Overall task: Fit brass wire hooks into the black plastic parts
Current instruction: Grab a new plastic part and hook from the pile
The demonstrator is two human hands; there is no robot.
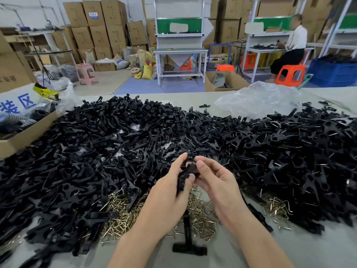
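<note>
Holds one black plastic part [188,172] just above the worktop [289,252], hands together at frame centre. Grips its lower end with the left hand [170,194], thumb pressed on the part. Pinches its upper end with the right hand [216,182], thumb and forefinger curled onto it. Cannot tell whether a hook sits in the held part.

Around the hands:
- 9 through 12 to 3 o'clock: heap of black plastic parts [125,136], covering most of the worktop.
- 6 to 8 o'clock, under the wrists: brass wire hooks [119,213], loosely piled.
- 4 o'clock: second hook pile [274,207], smaller.
- 6 o'clock, near edge: black T-shaped piece [188,242], lying flat, stem touching the hooks.
- 10 o'clock: cardboard box [29,132].
- 1 o'clock, far edge: crumpled clear plastic bag [258,99].
</note>
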